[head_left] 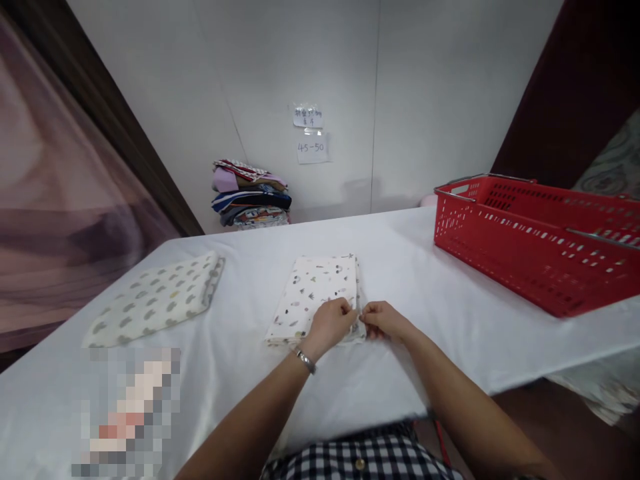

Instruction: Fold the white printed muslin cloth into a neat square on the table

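A folded white cloth with small printed motifs (315, 290) lies flat on the white-covered table in front of me. Over its right edge, my left hand (333, 322), with a silvery band on the wrist, is closed in a pinch on the cloth. My right hand (384, 320) is just beside it, fingertips pinched at the same right edge, near the front corner. The two hands nearly meet there. My fingers hide part of that corner.
Another folded cloth with grey-green prints (160, 297) lies at the left. A red plastic basket (515, 260) with metal handles stands at the right. Behind the table is a stack of folded fabrics (253, 197) against the wall. A blurred-out item (131, 410) lies front left.
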Available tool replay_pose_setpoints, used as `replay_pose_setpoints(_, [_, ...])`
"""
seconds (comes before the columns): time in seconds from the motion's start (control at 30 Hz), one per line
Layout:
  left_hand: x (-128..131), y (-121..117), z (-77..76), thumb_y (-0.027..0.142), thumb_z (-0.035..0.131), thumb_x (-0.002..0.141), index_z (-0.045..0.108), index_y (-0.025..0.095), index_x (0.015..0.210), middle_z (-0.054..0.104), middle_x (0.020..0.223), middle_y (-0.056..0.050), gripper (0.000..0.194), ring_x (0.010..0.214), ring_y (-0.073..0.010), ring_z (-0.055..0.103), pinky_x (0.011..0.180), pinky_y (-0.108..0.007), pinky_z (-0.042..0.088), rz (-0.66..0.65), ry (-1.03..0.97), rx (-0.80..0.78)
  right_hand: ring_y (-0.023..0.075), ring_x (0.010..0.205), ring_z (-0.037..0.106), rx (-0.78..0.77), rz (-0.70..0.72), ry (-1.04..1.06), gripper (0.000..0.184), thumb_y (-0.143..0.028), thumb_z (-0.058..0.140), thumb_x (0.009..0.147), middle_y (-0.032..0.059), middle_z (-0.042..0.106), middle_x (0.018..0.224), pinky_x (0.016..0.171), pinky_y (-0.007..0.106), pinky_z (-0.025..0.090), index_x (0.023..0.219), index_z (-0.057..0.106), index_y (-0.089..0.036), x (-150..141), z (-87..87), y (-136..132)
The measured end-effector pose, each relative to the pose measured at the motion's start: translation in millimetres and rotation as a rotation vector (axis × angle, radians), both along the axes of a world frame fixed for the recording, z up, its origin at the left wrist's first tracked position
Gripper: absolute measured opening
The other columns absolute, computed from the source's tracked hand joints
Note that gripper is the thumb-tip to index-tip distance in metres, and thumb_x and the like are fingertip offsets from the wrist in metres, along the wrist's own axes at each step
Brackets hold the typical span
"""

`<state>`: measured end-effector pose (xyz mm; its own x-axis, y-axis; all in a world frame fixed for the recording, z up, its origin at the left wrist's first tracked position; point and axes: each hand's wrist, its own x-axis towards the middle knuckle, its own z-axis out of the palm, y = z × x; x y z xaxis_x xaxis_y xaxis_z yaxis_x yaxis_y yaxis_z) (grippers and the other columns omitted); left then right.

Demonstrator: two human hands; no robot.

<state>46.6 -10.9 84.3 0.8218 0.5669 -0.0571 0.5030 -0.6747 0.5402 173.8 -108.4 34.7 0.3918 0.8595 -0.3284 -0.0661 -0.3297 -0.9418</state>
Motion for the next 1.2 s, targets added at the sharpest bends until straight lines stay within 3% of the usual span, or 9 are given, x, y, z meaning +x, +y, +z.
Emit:
replay_pose_setpoints(0.2, [-1,-14,-17.7,0.029,0.049,0.079,0.058,0.02,0.069,0.063,0.069,0.0,0.016,0.065,-0.0131,0.055,0.055,-0.024,0.031,-0.027,0.005,0.105,0.0079,0.036,0.051,-0.001,-0.001,0.027,0.003,-0.015,0.05,0.066,-0.0051,0.057,0.045,0.032,0.016,0.029,0.066,0.051,-0.018,1,-3.0,0])
replay_pose_setpoints(0.4, [-7,-13,-17.0,0.033,0.044,0.083,0.057,0.02,0.072,0.062,0.073,-0.001,0.022,0.068,-0.0136,0.055,0.058,-0.025,0.033,-0.088,-0.059,0.141,0.0076,0.036,0.05,0.018,0.019,0.045,0.003,-0.02,0.053,0.066,-0.0052,0.056,0.045,0.033,0.016,0.031,0.064,0.051,-0.017,1,-7.2,0])
replay_pose_setpoints(0.63, [-16,-18,-19.4,0.047,0.055,0.077,0.054,0.021,0.074,0.06,0.079,-0.002,0.027,0.073,-0.0167,0.053,0.06,-0.027,0.035,-0.196,-0.075,0.19,0.008,0.038,0.05,0.014,0.071,0.026,0.007,-0.023,0.053,0.069,-0.0033,0.058,0.05,0.035,0.017,0.033,0.066,0.054,-0.017,6,-2.3,-4])
replay_pose_setpoints(0.87, [-27,-25,-27.0,0.032,0.059,0.077,0.053,0.02,0.086,0.055,0.094,-0.005,0.016,0.087,-0.0211,0.051,0.072,-0.033,0.04,-0.277,-0.122,0.383,0.0071,0.043,0.051,-0.053,-0.133,-0.274,0.019,-0.033,0.05,0.078,0.0009,0.062,0.068,0.038,0.018,0.036,0.069,0.052,-0.017,33,16.5,28])
replay_pose_setpoints(1.03, [-28,-26,-28.9,0.026,0.054,0.079,0.052,0.019,0.086,0.054,0.095,-0.006,0.01,0.09,-0.0226,0.049,0.076,-0.036,0.04,-0.3,-0.096,0.438,0.0079,0.042,0.046,-0.093,-0.196,-0.491,0.029,-0.043,0.053,0.077,-0.0007,0.056,0.058,0.041,0.02,0.033,0.064,0.05,-0.018,43,12.9,65])
replay_pose_setpoints(1.2, [-31,-22,-35.2,0.023,0.054,0.078,0.051,0.02,0.09,0.053,0.096,-0.005,0.013,0.09,-0.0219,0.047,0.076,-0.036,0.04,-0.325,-0.124,0.436,0.0118,0.059,0.052,-0.101,-0.246,-0.722,0.021,-0.033,0.057,0.074,0.0001,0.058,0.06,0.052,0.021,0.034,0.059,0.054,-0.018,43,5.5,76])
